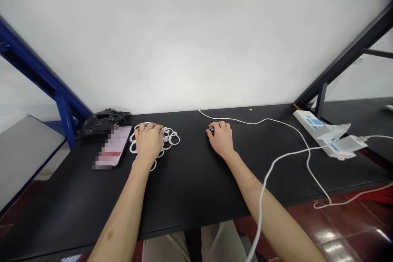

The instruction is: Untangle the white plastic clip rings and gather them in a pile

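Observation:
My left hand (149, 141) lies palm down on a cluster of several white plastic rings (170, 136) on the black table (190, 184), with its fingers curled over them. My right hand (221, 137) rests palm down further right, fingers bent over a small dark object (210, 130) that is mostly hidden under the fingertips. I cannot make out what that object is. A white cable (245, 122) runs just beyond the right hand.
A phone (113, 147) lies left of the rings, with a crumpled black plastic bag (101, 122) behind it. A white power strip (325, 135) with plugs sits at the right. Blue (61, 106) and black (337, 65) frame struts stand at the sides. A white wall rises behind.

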`<action>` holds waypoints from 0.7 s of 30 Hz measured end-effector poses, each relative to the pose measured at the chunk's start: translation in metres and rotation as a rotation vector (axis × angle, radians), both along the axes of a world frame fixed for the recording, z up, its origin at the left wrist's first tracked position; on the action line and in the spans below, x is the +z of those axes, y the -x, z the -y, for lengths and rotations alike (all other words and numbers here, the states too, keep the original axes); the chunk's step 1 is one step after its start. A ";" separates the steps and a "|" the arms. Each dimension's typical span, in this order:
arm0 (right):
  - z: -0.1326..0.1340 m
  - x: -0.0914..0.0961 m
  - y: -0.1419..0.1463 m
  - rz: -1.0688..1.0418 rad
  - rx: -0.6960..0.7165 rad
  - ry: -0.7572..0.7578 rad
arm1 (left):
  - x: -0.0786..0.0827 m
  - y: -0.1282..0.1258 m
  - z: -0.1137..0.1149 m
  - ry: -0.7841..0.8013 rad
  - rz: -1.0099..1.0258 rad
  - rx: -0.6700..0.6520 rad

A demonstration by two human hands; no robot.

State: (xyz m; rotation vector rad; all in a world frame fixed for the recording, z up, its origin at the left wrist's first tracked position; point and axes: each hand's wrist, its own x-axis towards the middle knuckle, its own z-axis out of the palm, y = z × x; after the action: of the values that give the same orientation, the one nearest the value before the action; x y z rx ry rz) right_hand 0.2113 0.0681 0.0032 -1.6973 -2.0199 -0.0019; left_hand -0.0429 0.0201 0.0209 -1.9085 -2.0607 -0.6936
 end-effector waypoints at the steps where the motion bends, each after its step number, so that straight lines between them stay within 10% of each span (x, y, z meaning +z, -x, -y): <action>1: 0.000 0.001 0.000 0.014 0.007 0.020 | 0.002 -0.002 0.001 -0.020 0.009 -0.006; 8: 0.005 0.007 0.004 -0.036 0.154 0.071 | 0.006 -0.042 0.017 -0.109 0.021 -0.186; 21: 0.020 0.023 0.021 -0.950 0.501 0.520 | -0.006 -0.090 0.029 -0.096 0.374 -0.284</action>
State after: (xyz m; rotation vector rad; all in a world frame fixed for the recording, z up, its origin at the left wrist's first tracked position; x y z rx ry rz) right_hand 0.1899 0.0481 0.0266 -1.0228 -1.6535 1.3214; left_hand 0.0466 -0.0088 0.0151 -2.1709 -1.9196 -1.2784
